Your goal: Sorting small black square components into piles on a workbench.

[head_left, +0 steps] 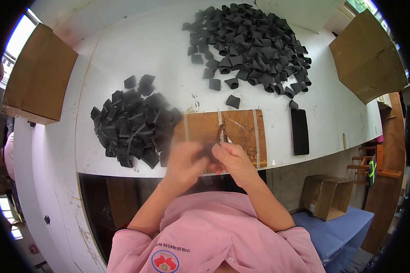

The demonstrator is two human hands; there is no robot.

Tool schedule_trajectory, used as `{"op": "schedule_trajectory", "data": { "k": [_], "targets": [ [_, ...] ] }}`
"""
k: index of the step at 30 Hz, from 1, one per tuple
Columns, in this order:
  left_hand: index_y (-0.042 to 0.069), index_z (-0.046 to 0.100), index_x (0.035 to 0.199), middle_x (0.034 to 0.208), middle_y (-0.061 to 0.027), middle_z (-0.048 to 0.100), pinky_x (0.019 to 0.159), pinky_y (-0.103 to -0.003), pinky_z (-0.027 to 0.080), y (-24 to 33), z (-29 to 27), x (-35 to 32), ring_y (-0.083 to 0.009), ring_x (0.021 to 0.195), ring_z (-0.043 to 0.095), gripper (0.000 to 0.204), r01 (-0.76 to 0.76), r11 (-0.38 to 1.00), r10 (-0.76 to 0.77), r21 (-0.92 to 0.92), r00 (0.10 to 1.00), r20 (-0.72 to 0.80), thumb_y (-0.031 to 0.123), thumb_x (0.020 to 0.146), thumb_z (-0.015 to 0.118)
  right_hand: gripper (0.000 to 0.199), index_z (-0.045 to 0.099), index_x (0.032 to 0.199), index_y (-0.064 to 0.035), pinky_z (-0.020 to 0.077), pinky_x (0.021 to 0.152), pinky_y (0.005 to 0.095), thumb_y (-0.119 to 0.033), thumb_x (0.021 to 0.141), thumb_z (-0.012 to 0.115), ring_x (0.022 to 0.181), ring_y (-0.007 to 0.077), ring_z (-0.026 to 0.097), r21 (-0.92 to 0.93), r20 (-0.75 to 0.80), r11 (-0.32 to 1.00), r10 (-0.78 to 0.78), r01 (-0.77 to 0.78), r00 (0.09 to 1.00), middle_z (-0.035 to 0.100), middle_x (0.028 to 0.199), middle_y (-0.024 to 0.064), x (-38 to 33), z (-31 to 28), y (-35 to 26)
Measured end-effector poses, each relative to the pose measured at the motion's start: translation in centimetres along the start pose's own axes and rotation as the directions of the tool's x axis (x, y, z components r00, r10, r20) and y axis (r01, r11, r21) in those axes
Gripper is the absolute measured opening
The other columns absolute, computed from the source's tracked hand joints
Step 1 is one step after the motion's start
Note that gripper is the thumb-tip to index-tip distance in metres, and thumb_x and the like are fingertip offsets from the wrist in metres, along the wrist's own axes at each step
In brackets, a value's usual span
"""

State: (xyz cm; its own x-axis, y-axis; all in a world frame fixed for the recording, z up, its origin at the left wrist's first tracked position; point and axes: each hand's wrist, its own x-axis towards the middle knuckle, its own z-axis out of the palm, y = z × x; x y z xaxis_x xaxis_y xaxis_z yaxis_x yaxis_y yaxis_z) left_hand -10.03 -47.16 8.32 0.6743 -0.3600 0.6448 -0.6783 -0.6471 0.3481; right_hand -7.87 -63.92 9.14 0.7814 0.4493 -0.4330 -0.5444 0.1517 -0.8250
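1. Where the two meet above the wooden board [241, 132], the left hand [184, 159] and right hand [232, 157] pinch one small black piece [209, 148] between closed fingers.
2. Left of them lies a bundled black pile [132, 125]; beyond, a loose heap [250, 45] covers the white surface [155, 50].
3. A dark phone [299, 132] rests to their right.

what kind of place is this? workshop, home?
Likely a small workshop or piecework bench. A white worktable carries two heaps of identical black pieces: a loose pile and a bundled stack. Both hands work one piece over a wooden board, with cardboard boxes around.
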Motion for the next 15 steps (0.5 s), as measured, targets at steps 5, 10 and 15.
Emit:
{"op": "schedule_trajectory", "data": {
  "k": [5,10,15],
  "targets": [
    [0.002,0.056,0.084,0.091,-0.0101,0.052,0.067,-0.029,0.042,2.5,0.2,0.0,-0.0215,0.079,0.051,0.017,0.289,0.945,-0.32,-0.152,0.913,-0.252,0.003,0.068,0.063,0.012,0.06,0.086,0.0004,0.0419,0.05,0.0223,-0.007,0.077,0.062,0.057,0.0083,0.05,-0.107,-0.184,0.966,-0.252,0.235,0.95,0.057,0.074,0.0032,-1.0,1.4,-0.9],
    [-0.001,0.055,0.086,0.08,-0.0032,0.056,0.06,-0.022,0.041,4.3,-0.6,1.8,-0.0077,0.071,0.052,0.013,0.53,0.061,-0.809,-0.846,0.523,0.269,0.011,0.08,0.058,0.017,0.06,0.084,-0.0005,0.0422,0.05,0.0278,0.002,0.067,0.064,0.059,0.0182,0.052,-0.722,-0.115,0.429,-0.848,0.543,0.517,0.054,0.073,0.0079,-1.2,1.2,-0.2],
    [0.001,0.057,0.083,0.07,-0.0026,0.057,0.053,-0.019,0.042,3.7,-0.1,2.8,-0.0071,0.061,0.052,0.01,0.547,-0.118,-0.767,-0.829,0.48,0.426,0.01,0.08,0.058,0.026,0.058,0.084,-0.001,0.0419,0.049,0.0308,0.005,0.059,0.063,0.062,0.0244,0.051,-0.877,0.131,0.033,-0.943,0.478,0.305,0.053,0.074,0.0094,-1.3,1.1,-0.3]
  ]
}}
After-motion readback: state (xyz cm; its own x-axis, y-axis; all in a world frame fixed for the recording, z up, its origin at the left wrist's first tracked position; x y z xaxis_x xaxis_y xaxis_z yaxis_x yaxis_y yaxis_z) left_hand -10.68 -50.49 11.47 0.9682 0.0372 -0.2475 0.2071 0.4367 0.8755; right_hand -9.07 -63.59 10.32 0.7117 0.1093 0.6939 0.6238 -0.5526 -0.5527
